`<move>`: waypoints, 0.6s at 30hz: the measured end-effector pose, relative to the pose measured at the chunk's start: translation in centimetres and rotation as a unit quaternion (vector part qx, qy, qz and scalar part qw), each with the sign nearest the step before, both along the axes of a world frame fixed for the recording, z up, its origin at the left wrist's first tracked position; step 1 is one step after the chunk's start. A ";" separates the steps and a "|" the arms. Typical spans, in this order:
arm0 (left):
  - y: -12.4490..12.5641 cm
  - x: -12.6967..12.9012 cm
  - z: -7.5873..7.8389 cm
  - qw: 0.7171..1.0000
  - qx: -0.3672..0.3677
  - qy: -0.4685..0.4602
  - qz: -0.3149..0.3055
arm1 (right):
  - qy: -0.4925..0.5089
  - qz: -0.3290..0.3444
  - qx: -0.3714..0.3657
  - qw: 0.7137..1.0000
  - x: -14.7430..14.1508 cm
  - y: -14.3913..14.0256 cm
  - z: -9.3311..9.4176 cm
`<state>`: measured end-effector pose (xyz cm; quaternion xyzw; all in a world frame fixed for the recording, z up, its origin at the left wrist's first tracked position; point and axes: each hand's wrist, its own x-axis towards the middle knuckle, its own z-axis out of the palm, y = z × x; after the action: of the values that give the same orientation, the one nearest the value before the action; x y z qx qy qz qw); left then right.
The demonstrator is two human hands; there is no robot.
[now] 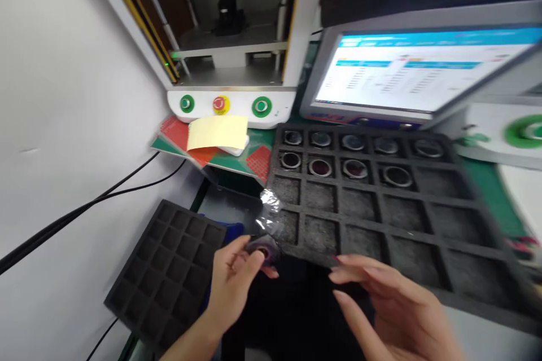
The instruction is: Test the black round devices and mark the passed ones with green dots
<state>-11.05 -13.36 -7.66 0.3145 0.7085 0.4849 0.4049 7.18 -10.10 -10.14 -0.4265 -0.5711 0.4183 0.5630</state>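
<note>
My left hand [231,279] pinches a small round ring-shaped part [261,249] between thumb and fingers, just in front of a black foam tray [381,220]. A crumpled bit of clear plastic wrap [271,208] lies at the tray's near-left corner, right above the part. My right hand [381,299] hovers below the tray's front edge with fingers spread and nothing in it. The tray's two far rows hold several round lens-like parts [320,167]; the nearer cells are bare foam.
A second black foam tray [167,273] with no parts in its cells leans at lower left. Behind stand a white machine with green buttons and a red stop button [221,104], a yellow note [218,132], and a tilted monitor [419,70]. Black cables [84,203] run along the left wall.
</note>
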 end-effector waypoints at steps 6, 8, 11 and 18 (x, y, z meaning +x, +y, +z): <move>2.2 5.1 1.1 0.978 0.100 -0.037 -0.179 | 0.076 0.008 -0.019 0.997 1.2 0.5 1.8; 2.4 5.7 1.1 0.968 0.122 0.007 -0.218 | 0.103 -0.009 -0.002 0.995 1.7 0.6 2.0; 2.5 6.1 1.1 0.955 0.130 0.065 -0.258 | 0.114 -0.011 0.017 0.993 2.5 0.9 2.2; 2.6 7.3 1.2 0.962 0.140 0.055 -0.229 | 0.027 0.000 0.055 0.998 4.0 0.1 1.4</move>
<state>-3.79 -10.76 -6.46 0.5482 0.5636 0.4552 0.4179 11.17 -9.96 -8.72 -0.3834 -0.5778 0.3980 0.6007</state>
